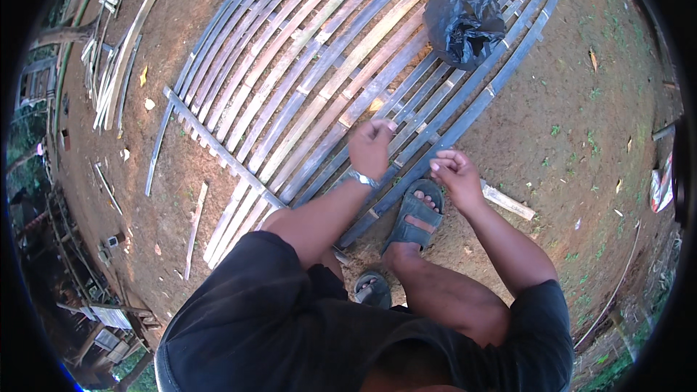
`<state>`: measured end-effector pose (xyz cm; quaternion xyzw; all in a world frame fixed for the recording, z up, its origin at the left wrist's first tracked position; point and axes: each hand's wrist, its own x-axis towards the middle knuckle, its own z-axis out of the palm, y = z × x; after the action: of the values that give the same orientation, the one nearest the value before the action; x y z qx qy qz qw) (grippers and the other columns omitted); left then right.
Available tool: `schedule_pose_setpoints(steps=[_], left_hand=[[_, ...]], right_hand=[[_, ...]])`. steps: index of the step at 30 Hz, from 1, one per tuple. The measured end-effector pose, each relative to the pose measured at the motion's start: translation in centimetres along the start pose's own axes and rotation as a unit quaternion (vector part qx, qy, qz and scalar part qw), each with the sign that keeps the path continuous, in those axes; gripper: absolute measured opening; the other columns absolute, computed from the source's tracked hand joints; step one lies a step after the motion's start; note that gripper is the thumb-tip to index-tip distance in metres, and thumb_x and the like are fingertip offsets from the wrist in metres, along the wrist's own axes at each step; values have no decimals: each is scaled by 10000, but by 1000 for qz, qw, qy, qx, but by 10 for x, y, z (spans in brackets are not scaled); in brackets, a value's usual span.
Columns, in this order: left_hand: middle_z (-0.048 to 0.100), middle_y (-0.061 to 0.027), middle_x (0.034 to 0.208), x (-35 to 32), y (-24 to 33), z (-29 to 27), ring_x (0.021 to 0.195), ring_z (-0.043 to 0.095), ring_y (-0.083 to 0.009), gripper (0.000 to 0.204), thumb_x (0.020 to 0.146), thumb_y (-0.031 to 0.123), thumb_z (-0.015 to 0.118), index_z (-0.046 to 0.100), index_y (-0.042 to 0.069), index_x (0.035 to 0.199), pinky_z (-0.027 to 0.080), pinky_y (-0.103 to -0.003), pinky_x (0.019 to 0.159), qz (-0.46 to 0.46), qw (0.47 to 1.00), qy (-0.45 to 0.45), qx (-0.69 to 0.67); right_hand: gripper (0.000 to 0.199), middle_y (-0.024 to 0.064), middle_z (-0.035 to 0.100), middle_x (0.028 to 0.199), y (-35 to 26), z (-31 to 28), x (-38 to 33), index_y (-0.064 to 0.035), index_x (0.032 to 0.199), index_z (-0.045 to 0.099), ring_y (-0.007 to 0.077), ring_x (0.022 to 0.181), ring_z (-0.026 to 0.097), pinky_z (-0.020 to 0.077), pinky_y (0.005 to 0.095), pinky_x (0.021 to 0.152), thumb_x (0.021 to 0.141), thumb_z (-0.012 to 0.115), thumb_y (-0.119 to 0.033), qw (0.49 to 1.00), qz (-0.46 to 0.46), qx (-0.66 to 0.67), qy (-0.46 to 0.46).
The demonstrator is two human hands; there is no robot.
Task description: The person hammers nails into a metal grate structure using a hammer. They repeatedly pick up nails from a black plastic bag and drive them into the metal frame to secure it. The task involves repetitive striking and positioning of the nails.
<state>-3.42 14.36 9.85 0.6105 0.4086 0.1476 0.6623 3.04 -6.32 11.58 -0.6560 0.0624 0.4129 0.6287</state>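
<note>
A large panel of split bamboo slats (317, 107) lies on the ground in front of me, with a crosspiece (218, 147) along its near left end. My left hand (371, 148), with a band on the wrist, is over the slats, its fingers curled and thumb pressed in. My right hand (456, 178) is just beyond the panel's right edge, above my sandalled foot (420, 212), fingertips pinched together. Anything in either pinch is too small to make out. A black plastic bag (465, 29) with a crumpled open top rests on the slats further off.
A short bamboo piece (508, 202) lies right of my foot. Loose bamboo strips (125, 65) are piled at the far left, and a single strip (196, 229) lies nearer. My other sandalled foot (372, 290) is on the bare soil. A white and red bag (661, 184) stands at the right rim.
</note>
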Motion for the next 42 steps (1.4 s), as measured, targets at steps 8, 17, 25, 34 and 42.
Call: schedule_pose_setpoints(steps=[8,17,25,34,42], left_hand=[[757,-121,954,127,-8,-42,900,704,-283,163,902,222,750,757,60,923,520,-385,849,227,935,73,264],[730,-110,982,162,-56,-50,1010,662,-312,82,852,154,761,732,83,883,456,-443,944,360,884,27,296],[742,-79,966,159,-51,-40,971,673,-270,120,830,197,798,790,89,883,461,-410,918,319,892,34,320],[754,-102,942,168,-61,-54,962,679,-284,98,837,188,752,782,95,835,480,-436,903,336,883,39,326],[668,-81,880,165,-55,-40,904,609,-283,88,817,171,719,702,91,787,465,-446,818,354,856,28,375]], right_hand=[[269,42,682,945,53,-99,-28,15,1169,619,101,873,639,515,251,791,939,739,-56,987,35,-110,109],[241,47,682,950,58,-118,-34,19,1171,621,112,866,630,510,259,792,959,707,-58,973,40,-191,123],[211,76,697,994,71,-141,-34,8,1158,637,147,878,647,524,288,805,965,684,-62,927,44,-336,159],[610,210,547,1361,88,-202,-36,-21,1347,538,403,1255,535,443,537,1035,779,752,-83,723,-42,-677,134],[719,243,524,1428,166,-293,-52,-50,1506,447,485,1301,500,453,595,1038,883,701,-303,598,-116,-780,145]])
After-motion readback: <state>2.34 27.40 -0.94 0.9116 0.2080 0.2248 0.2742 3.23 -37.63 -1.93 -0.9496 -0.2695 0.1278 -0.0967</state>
